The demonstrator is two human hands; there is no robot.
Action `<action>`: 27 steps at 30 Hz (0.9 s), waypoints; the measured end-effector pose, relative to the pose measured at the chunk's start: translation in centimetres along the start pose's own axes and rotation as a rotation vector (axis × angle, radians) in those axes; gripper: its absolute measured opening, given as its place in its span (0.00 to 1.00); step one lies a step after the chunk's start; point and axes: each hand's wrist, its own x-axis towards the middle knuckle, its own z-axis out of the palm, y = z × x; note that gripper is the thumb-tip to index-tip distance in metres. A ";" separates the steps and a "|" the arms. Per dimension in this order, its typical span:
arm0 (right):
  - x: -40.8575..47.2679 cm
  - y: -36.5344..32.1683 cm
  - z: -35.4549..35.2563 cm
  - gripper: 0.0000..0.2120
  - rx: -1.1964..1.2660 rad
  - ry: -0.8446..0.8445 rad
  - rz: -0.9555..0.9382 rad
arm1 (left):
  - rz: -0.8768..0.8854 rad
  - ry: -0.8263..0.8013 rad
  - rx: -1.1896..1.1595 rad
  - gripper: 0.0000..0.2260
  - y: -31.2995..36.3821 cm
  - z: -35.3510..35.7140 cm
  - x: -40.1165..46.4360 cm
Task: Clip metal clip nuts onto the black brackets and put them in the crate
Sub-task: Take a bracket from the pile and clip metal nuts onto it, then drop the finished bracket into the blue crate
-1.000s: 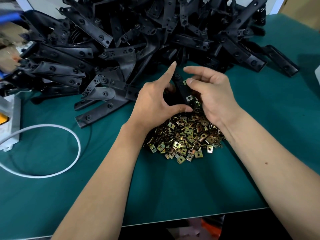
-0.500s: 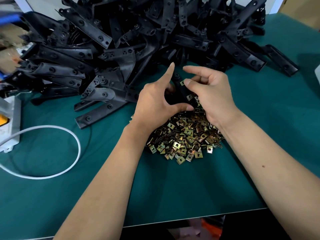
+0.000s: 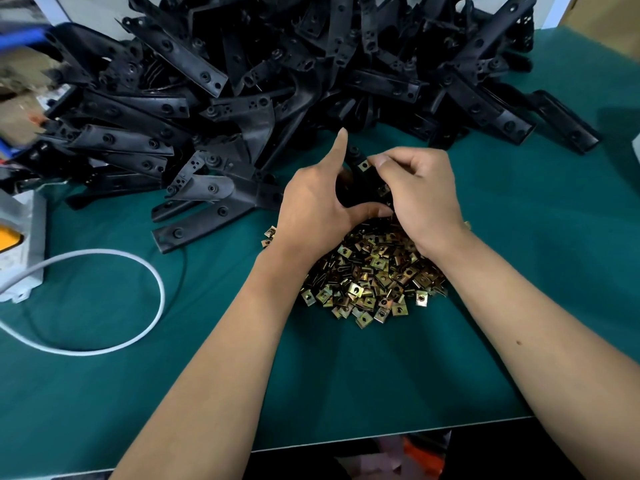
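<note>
My left hand (image 3: 318, 199) grips a black bracket (image 3: 363, 183) above the heap of brass-coloured clip nuts (image 3: 374, 275), its index finger pointing up. My right hand (image 3: 420, 192) has its fingers curled over the same bracket, pressing a clip nut (image 3: 363, 165) at its upper end. A second clip nut (image 3: 383, 190) shows lower on the bracket. Most of the bracket is hidden between the hands. A large pile of black brackets (image 3: 277, 81) fills the back of the green table. No crate is in view.
A white cable (image 3: 152, 282) loops over the green mat (image 3: 346, 375) at the left, running from a grey box (image 3: 20, 244) at the left edge. The table's front edge (image 3: 381, 436) runs close below my forearms.
My right hand's fingers have curled down from stretched out onto the bracket's upper end. Both hands stay over the clip nut heap. The left hand has hardly moved.
</note>
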 end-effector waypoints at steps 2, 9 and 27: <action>0.1 0.0 -0.1 0.11 0.026 -0.006 -0.012 | -0.006 -0.006 0.007 0.53 0.0 0.0 0.0; 0.4 0.4 0.2 0.11 -0.109 -0.045 -0.033 | -0.050 0.004 0.077 0.51 -0.1 0.1 0.2; -3.7 -3.2 -15.8 0.10 -0.406 0.350 -0.031 | 0.334 0.020 0.637 0.44 18.8 4.2 2.4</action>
